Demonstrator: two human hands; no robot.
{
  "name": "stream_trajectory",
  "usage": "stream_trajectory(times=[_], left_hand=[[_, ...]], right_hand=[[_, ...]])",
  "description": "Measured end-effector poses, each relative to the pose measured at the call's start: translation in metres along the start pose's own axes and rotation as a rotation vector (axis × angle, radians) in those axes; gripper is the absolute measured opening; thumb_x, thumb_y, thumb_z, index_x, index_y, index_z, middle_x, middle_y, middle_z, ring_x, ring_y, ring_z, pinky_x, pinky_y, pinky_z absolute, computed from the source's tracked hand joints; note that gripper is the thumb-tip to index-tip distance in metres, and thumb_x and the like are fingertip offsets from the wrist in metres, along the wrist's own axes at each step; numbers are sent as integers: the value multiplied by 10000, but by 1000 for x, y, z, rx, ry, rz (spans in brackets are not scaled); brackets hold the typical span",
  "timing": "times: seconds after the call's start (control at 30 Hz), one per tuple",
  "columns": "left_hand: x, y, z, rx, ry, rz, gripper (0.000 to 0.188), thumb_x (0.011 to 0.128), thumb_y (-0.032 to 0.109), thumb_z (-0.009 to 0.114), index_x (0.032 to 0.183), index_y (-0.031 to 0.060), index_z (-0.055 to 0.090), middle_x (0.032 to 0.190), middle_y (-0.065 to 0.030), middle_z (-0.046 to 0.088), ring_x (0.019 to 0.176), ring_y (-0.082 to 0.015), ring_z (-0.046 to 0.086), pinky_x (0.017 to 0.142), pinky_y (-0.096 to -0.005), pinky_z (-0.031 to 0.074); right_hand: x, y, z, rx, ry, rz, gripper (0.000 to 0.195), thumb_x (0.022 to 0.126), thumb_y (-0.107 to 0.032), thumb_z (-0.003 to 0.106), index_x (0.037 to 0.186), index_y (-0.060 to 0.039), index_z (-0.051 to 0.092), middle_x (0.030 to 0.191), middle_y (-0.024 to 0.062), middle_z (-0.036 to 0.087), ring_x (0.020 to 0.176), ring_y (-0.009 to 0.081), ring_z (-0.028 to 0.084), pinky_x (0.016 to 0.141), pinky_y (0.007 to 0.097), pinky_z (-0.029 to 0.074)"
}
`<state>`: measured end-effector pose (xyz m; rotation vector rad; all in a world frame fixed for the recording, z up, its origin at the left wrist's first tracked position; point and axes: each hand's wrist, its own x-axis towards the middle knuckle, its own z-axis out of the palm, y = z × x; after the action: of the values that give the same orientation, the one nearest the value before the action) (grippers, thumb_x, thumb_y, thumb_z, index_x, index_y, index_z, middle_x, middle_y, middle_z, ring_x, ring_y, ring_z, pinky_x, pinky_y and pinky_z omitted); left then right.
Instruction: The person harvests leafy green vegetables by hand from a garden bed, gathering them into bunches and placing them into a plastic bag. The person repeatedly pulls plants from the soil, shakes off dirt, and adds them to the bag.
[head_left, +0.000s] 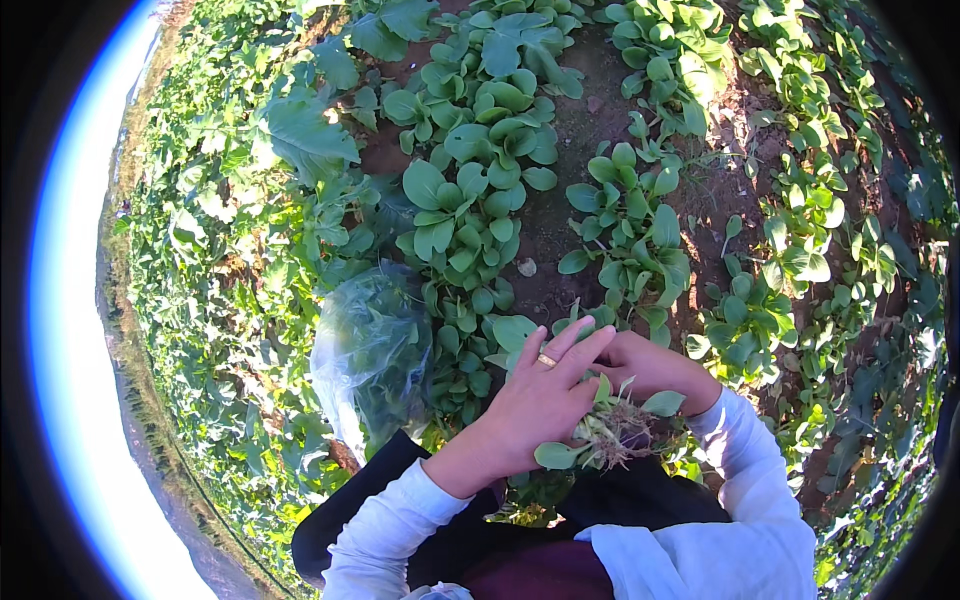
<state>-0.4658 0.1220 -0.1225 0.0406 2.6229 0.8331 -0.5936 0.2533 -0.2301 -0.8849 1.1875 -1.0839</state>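
Pulled leafy green seedlings with pale stems and tangled, soil-stained roots (619, 435) are bunched in my left hand (544, 397), which wears a gold-coloured ring. The roots stick out towards my body, below the palm. Some broad leaves (514, 331) show past the fingers on the far side. My right hand (656, 367) meets the left from the right, its fingertips hidden behind the left fingers; what they grip cannot be seen. Just beyond both hands, a clump of rooted leafy greens (630, 217) grows in the soil.
A clear plastic bag (371, 352) with greens inside stands to the left of my hands. Dense rows of leafy greens (472, 195) run away from me, with bare brown soil (551, 240) between them. Larger-leaved plants (307, 135) grow on the left. My dark-clothed legs (637, 495) are close below.
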Motion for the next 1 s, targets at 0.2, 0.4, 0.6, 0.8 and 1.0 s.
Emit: stream_trajectory(times=[0.2,0.4,0.6,0.8,1.0], left_hand=[[-50,-42,-25,-270,-339,-47,472,643,211,732,1068,61,593,1261,-178,490,1159,-357,456,936,-508,396],[-107,-65,-18,-595,-282,-25,413,713,310,702,1046,90,598,935,-114,585,879,-311,532,758,-412,447],[-161,-72,-5,-689,-170,-139,438,737,330,691,1075,68,595,1003,-143,570,954,-330,545,831,-403,454],[-153,-77,38,-509,106,-203,421,689,297,707,1053,117,596,1043,-148,526,962,-363,523,812,-434,423],[-147,-75,51,-480,111,-100,437,690,249,665,1082,78,576,963,-177,501,925,-377,522,771,-447,426]], right_hand=[[35,-31,24,70,-370,111,232,848,-181,500,936,12,593,662,92,561,602,148,537,576,329,446],[69,-37,64,-59,-326,37,234,769,-142,565,939,-9,655,769,119,657,641,162,597,626,304,472],[90,-11,8,-446,190,81,183,758,-91,585,897,6,654,794,124,647,716,200,622,655,320,490],[117,-34,-9,-873,283,-401,180,797,-146,672,893,6,662,977,137,627,891,321,598,781,391,484],[105,-53,77,-219,-496,173,224,923,-210,585,1020,-10,608,812,89,636,656,143,616,602,300,487]])
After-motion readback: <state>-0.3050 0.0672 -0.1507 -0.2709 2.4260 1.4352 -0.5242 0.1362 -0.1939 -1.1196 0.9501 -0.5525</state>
